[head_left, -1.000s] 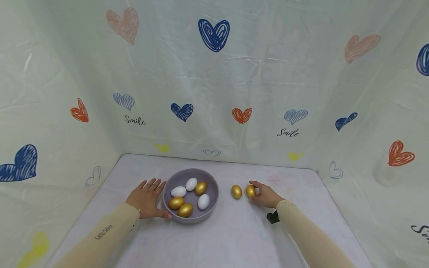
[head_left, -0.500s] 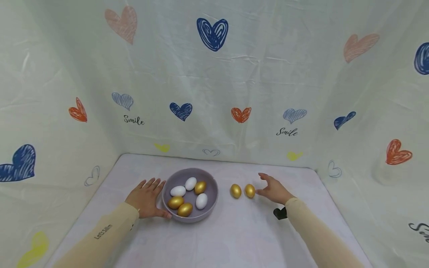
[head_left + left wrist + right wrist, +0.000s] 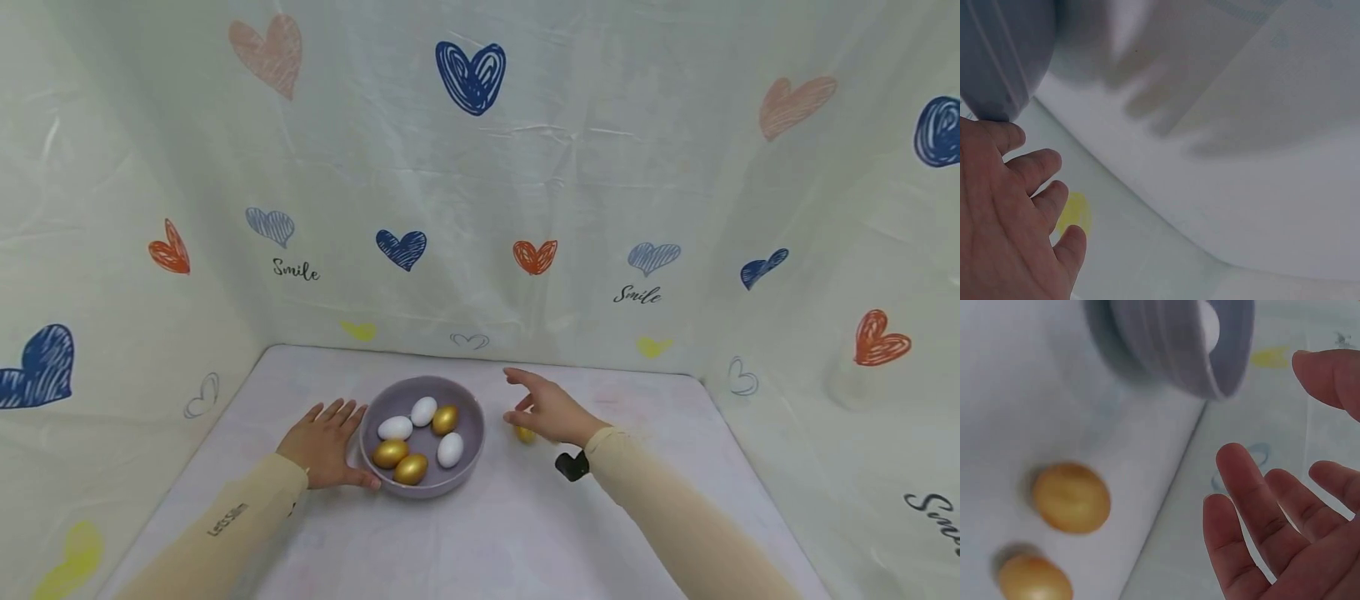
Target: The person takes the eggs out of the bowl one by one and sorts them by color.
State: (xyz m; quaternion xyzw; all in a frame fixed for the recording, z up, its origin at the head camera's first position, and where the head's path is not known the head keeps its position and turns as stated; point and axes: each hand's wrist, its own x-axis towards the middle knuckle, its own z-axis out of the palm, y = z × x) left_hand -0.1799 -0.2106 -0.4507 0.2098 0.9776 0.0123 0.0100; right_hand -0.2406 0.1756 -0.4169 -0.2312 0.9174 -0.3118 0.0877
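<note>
A purple-grey bowl (image 3: 422, 489) stands left of centre on the table, holding white eggs (image 3: 450, 450) and gold eggs (image 3: 410, 469). My left hand (image 3: 322, 446) lies along the bowl's left side, fingers spread and fairly straight, thumb at the near rim; in the left wrist view a finger meets the bowl wall. My right hand (image 3: 555, 412) hovers right of the bowl with nothing in it, thumb and fingers apart. Beneath it, a gold egg (image 3: 525, 435) is partly covered in the head view. The right wrist view shows two loose gold eggs, the nearer one (image 3: 1072, 498) and another (image 3: 1035, 580).
The table (image 3: 450, 550) has a pale cloth top. Behind it and on both sides hangs a white curtain (image 3: 585, 200) printed with hearts and "Smile". A black heart-shaped piece (image 3: 572, 467) shows by the right cuff.
My right hand has let go of the right-hand gold egg, drawn back to the right, then moved left over the loose eggs toward the bowl. My left hand stays at the bowl.
</note>
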